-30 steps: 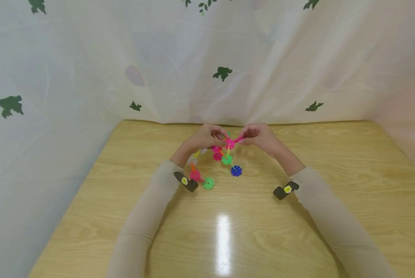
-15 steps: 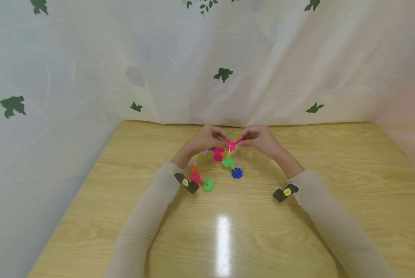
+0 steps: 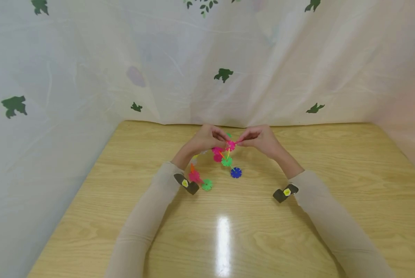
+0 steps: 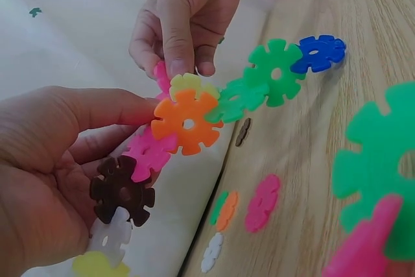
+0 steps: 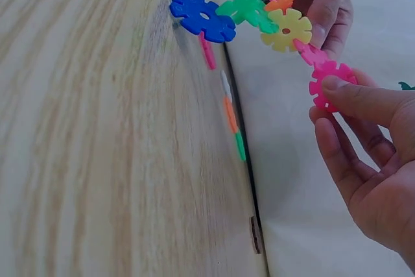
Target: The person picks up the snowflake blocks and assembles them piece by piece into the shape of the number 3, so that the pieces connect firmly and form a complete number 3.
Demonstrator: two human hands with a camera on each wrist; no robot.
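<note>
My left hand (image 3: 204, 138) holds a chain of interlocking notched plastic discs at the far middle of the table. In the left wrist view its fingers lie at the orange disc (image 4: 188, 124) and a pink disc (image 4: 150, 154), above a brown disc (image 4: 122, 191). Green discs and a blue disc (image 5: 202, 17) branch off toward the table. Close by on the right, my right hand (image 3: 261, 141) pinches a pink disc (image 5: 331, 85) between thumb and fingers. That disc meets another pink one (image 5: 311, 54) beside the yellow disc (image 5: 286, 30). How deep their slots sit is unclear.
Several discs lie on the wooden table (image 3: 263, 231) near its far edge: pink (image 4: 262, 204), orange (image 4: 227, 211), white (image 4: 212, 252), green and brown (image 4: 243, 132). A patterned cloth (image 3: 179, 58) hangs behind that edge. The chain's other end, with a green disc (image 3: 207, 185), hangs near the left wrist.
Both hands stay almost in place at the chain. The right fingertips have shifted slightly toward me, and less of the pink disc shows between them.
</note>
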